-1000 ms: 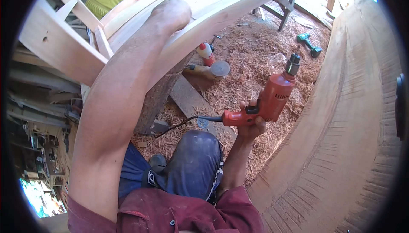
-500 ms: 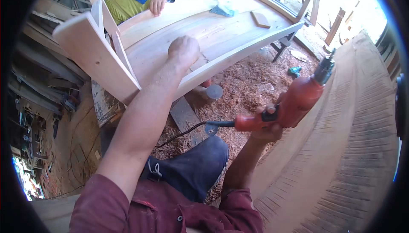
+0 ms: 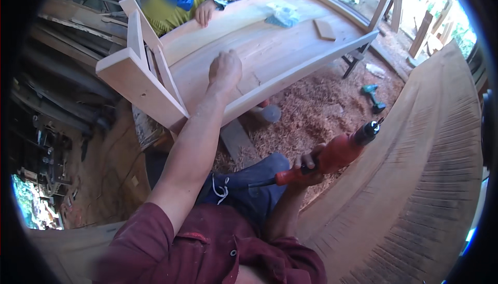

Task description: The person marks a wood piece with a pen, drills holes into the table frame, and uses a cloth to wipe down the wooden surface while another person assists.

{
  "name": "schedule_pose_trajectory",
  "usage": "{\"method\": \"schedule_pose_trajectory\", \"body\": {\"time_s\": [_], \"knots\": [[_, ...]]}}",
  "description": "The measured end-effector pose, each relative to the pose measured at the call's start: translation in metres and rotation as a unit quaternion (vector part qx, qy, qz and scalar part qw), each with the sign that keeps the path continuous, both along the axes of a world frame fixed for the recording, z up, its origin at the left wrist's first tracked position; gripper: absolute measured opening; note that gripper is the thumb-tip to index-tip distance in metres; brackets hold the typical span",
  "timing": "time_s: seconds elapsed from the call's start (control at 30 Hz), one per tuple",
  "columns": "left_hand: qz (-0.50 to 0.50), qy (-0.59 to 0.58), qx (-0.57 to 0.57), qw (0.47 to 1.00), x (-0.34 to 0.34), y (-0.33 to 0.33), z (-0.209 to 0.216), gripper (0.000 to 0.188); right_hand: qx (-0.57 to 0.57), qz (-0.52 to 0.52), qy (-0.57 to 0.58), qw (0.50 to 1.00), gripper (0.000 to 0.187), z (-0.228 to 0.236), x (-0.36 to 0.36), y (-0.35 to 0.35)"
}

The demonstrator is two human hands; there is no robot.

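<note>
A corded red power drill (image 3: 338,154) is in my right hand (image 3: 308,165), its fingers wrapped around the handle. Its dark chuck, with a bit in it, points up and to the right. My left arm reaches forward over the pale wooden furniture frame (image 3: 280,79). Over the frame's inner panel, my left hand (image 3: 226,70) is closed; whatever its fingers may hold is hidden. Farther back on the panel lie a crumpled bluish plastic bag (image 3: 283,15) and a small flat wood piece (image 3: 324,29).
Across the frame, a person in yellow rests a hand (image 3: 205,13) on its far edge. A green cordless drill (image 3: 373,98) lies on shaving-covered ground. A large ridged wooden slab (image 3: 410,170) fills the right side. Stacked boards (image 3: 62,76) stand at left.
The red drill has come down and slightly left in my right hand. My left hand stays over the panel. The person opposite has turned their head toward the right, and the whole view has shifted.
</note>
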State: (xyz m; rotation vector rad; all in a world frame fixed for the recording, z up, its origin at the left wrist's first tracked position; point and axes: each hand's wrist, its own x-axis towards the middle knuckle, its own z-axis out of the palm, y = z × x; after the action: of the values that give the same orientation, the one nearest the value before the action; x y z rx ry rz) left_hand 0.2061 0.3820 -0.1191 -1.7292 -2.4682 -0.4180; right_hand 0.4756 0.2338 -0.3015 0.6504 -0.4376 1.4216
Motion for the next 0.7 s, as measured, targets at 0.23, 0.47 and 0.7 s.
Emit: {"method": "schedule_pose_trajectory", "body": {"time_s": [0.23,0.47,0.7], "knots": [[0.046,0.05,-0.183,0.981,0.006,-0.01,0.033,0.028,-0.06,-0.018,-0.013,0.998,0.072,-0.02,-0.005,0.003],[-0.025,0.148,-0.218,0.964,0.016,-0.01,0.023,0.026,-0.084,-0.017,-0.023,0.996,0.066,-0.031,-0.013,-0.007],[-0.049,0.063,-0.131,0.988,0.022,-0.03,0.027,0.02,-0.136,0.07,-0.027,0.988,0.056,-0.033,0.007,0.012]]}}
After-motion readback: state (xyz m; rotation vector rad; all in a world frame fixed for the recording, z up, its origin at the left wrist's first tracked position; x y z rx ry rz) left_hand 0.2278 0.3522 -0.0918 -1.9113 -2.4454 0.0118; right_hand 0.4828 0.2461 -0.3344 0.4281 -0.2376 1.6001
